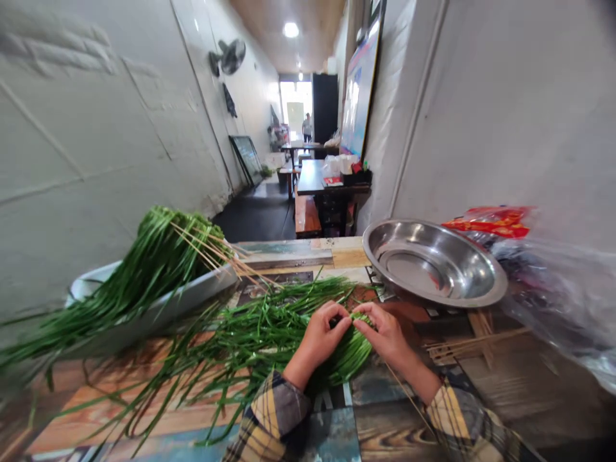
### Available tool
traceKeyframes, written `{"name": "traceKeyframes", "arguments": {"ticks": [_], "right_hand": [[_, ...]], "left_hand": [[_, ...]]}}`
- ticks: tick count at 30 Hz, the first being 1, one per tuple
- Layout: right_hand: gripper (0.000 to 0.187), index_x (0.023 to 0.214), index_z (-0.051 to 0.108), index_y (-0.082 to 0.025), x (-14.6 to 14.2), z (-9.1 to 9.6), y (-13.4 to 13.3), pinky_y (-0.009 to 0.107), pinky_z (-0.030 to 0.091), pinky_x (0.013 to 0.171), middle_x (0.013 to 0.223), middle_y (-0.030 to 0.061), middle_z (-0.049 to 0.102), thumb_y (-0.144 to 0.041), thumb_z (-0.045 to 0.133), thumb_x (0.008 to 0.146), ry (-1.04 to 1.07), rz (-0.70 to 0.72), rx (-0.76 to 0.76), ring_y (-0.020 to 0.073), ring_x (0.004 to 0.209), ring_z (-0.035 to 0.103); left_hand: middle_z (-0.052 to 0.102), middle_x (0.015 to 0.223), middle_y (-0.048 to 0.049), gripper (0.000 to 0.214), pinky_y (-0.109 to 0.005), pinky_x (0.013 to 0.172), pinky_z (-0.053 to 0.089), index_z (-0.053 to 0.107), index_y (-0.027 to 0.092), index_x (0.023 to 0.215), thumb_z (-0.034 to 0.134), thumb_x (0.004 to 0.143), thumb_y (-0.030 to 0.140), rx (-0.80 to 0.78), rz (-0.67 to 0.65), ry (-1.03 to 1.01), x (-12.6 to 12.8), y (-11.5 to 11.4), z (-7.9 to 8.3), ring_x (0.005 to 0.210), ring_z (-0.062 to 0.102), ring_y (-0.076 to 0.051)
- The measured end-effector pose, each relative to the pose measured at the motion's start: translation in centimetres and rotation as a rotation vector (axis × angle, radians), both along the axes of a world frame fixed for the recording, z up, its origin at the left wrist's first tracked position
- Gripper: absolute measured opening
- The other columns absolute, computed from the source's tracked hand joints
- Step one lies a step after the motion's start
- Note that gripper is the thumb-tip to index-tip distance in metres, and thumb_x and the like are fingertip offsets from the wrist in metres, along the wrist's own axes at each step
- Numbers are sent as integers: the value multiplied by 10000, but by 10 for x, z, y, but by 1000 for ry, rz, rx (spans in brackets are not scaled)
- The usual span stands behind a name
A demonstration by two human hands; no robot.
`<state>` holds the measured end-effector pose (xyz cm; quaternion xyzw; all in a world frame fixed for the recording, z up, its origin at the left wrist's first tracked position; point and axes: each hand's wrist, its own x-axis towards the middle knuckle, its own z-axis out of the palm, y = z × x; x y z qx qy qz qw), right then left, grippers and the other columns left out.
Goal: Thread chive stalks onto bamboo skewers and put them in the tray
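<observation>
Both hands meet over a loose pile of long green chives (274, 327) on the table. My left hand (327, 330) is closed, thumb and forefinger pinching the chive ends. Close beside it, my right hand (385, 337) pinches the same bunch from the right, fingers bent. The held bunch (353, 356) fans down between and below the hands. A thin wooden skewer (409, 398) runs from beneath my right hand toward the lower right; whether that hand grips it is hidden.
At left, a white tray (158, 305) holds heaped chives with several skewers (216, 253) sticking out. A steel basin (436, 263) stands at right, near plastic bags (558, 289). More skewers (471, 340) lie below the basin on the wood-patterned table (332, 436). A person (307, 127) stands far back.
</observation>
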<state>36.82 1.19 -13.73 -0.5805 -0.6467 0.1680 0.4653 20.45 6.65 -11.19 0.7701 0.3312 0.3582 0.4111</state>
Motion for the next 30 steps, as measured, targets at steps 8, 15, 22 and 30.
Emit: {"name": "traceKeyframes", "arguments": {"ticks": [8,15,22,30], "right_hand": [[109,972,591,-210,-11,54,0,288,488,761,918,42,697,-266,520,910,-128,134,169,185,862,660],[136,1027,582,-209,-10,134,1,305,468,771,953,47,688,-278,515,930,-251,166,291,199,869,661],[312,1136,574,-159,-6,201,-10,264,442,662,765,17,668,-344,578,886,-204,99,213,165,707,635],[270,1020,696,-177,13,191,-59,269,432,641,792,53,724,-329,492,929,-334,49,145,183,707,658]], "left_hand": [[605,715,-17,290,-244,669,399,621,133,737,621,811,413,-121,-102,-166,-6,13,23,699,508,-140],[653,689,-18,368,-241,647,397,725,119,744,678,740,484,-92,-177,-76,-17,8,121,655,520,-137],[576,611,23,299,-208,564,338,703,118,737,659,757,413,-2,-7,-210,-19,-21,160,577,443,-91],[620,668,11,283,-216,587,352,731,127,806,670,745,397,-37,18,-324,-23,-31,157,613,466,-99]]}}
